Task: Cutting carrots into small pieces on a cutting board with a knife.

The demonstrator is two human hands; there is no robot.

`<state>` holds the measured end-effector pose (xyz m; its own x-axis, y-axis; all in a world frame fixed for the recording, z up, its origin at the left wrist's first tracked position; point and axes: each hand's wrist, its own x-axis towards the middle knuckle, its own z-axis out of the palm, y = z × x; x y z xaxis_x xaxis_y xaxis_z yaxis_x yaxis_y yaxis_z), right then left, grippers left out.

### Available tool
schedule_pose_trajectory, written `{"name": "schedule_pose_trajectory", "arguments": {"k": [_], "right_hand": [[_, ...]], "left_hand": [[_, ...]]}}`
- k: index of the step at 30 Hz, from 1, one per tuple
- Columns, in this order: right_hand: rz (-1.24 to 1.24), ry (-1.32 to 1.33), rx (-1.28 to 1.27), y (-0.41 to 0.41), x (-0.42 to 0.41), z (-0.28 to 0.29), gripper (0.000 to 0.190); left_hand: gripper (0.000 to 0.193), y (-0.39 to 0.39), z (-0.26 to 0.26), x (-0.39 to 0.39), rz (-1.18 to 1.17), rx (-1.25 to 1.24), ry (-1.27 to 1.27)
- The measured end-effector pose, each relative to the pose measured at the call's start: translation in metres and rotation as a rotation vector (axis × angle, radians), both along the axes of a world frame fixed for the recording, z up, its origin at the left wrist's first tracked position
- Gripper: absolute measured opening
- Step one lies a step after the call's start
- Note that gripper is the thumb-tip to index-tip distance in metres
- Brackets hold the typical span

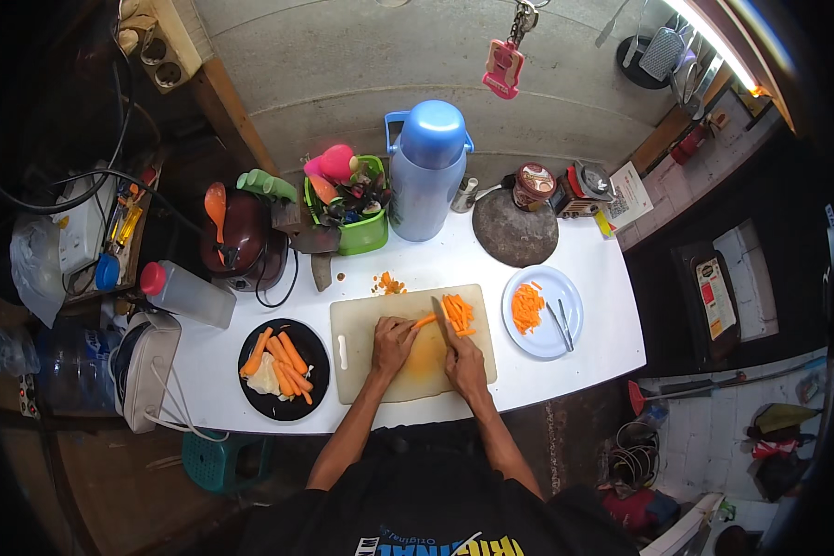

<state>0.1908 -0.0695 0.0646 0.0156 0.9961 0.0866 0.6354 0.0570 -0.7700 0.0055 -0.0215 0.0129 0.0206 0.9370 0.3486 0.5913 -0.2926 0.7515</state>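
Note:
My left hand steadies a piece of carrot on the pale plastic cutting board. In my right hand is a kitchen knife, its blade pointing away from me beside the right end of that piece. Cut carrot sticks lie on the board just right of the blade. To the left of the board, a black plate bears several peeled carrots and a pale leafy vegetable. On the right, a light blue plate holds small carrot pieces and metal tongs.
Carrot scraps lie behind the board. Along the back stand a dark red rice cooker, a green utensil basket, a blue vacuum flask and a round stone slab. A plastic bottle leans at the left.

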Motion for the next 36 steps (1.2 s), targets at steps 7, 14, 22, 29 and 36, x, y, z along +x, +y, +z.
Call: {"name": "schedule_pose_trajectory", "arguments": {"k": [7, 14, 22, 29, 36], "right_hand": [[0.067, -0.013, -0.007, -0.005, -0.018, 0.006, 0.059], [0.086, -0.025, -0.047, -0.003, -0.018, -0.005, 0.060], [-0.053, -0.064, 0.011, 0.006, 0.004, -0.008, 0.065], [0.094, -0.016, -0.009, -0.003, -0.014, -0.005, 0.062], [0.061, 0.017, 0.013, 0.003, -0.012, -0.008, 0.062]], "left_hand": [[0.018, -0.004, -0.002, -0.002, 0.013, -0.012, -0.002], [0.018, -0.006, 0.006, -0.001, 0.002, -0.020, 0.030], [0.019, -0.015, 0.004, -0.005, 0.035, -0.049, 0.029], [0.018, -0.013, 0.005, -0.004, 0.034, -0.036, 0.024], [0.019, -0.011, 0.005, 0.004, 0.030, -0.038, 0.016]]}}
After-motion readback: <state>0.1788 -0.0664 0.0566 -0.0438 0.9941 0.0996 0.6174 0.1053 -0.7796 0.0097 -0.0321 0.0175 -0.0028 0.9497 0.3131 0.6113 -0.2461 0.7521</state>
